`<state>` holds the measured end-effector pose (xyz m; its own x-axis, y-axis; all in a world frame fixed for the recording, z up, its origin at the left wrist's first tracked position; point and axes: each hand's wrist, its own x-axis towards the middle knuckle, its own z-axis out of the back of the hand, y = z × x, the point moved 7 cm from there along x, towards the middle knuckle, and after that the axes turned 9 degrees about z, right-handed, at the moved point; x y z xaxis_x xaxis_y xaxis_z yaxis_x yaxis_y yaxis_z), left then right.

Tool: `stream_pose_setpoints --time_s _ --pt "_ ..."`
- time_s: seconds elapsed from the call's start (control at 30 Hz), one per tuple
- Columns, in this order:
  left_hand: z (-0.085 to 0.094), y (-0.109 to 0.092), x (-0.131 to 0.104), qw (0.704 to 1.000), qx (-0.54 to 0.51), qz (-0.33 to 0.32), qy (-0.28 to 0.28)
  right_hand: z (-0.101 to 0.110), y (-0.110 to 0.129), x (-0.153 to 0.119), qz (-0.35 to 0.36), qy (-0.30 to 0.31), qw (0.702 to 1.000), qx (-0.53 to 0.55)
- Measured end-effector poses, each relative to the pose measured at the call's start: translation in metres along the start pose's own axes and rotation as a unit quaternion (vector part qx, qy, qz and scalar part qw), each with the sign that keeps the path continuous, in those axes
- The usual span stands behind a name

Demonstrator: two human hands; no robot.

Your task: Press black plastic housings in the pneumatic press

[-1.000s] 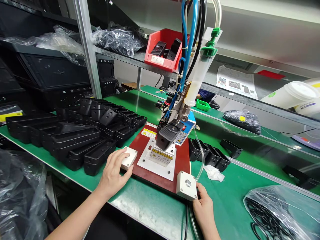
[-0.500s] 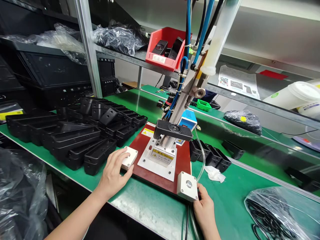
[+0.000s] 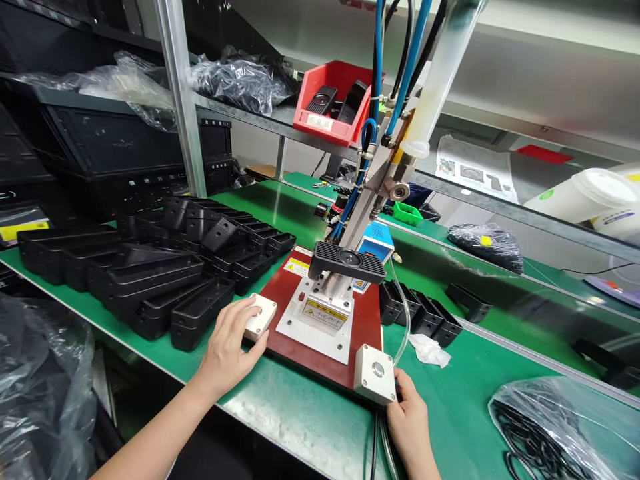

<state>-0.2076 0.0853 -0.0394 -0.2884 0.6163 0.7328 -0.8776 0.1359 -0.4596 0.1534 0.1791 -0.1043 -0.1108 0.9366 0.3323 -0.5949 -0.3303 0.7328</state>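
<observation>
My left hand (image 3: 233,347) is curled around a white button box (image 3: 261,316) at the left front corner of a brown base plate (image 3: 320,363). Its fingers lie over the box top and hide most of the button, while the thumb presses the near side. On the right corner, my right hand (image 3: 409,412) grips the outer edge of a second button box (image 3: 374,375), leaving its silver button uncovered; some fingertips are hidden behind the box. Between them, a black ribbed part (image 3: 349,260) with a round centre sits on the metal fixture (image 3: 327,293), below the slanted machine head (image 3: 395,190).
Black housings (image 3: 150,273) are piled at left, and several more (image 3: 423,313) stand right of the machine beside a crumpled white tissue (image 3: 430,350). A red bin (image 3: 325,130) sits on the shelf above. A plastic bag of black cords (image 3: 550,427) lies at right front.
The view has shifted very slightly, with the shelf and red bin appearing a little lower. Both hands remain at their button boxes, and the black ribbed part stays on the fixture.
</observation>
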Motion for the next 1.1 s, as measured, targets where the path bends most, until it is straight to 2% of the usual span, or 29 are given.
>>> stream_pose_setpoints --time_s 0.57,1.1 --pt "0.0006 0.0008 0.0001 1.0 -0.006 0.005 0.002 0.0008 0.0025 0.0007 0.016 -0.014 1.0 0.002" --pt "0.0007 0.0008 0.0003 1.0 -0.008 0.007 0.004 0.0008 -0.0022 0.0003 -0.011 -0.001 1.0 0.01"
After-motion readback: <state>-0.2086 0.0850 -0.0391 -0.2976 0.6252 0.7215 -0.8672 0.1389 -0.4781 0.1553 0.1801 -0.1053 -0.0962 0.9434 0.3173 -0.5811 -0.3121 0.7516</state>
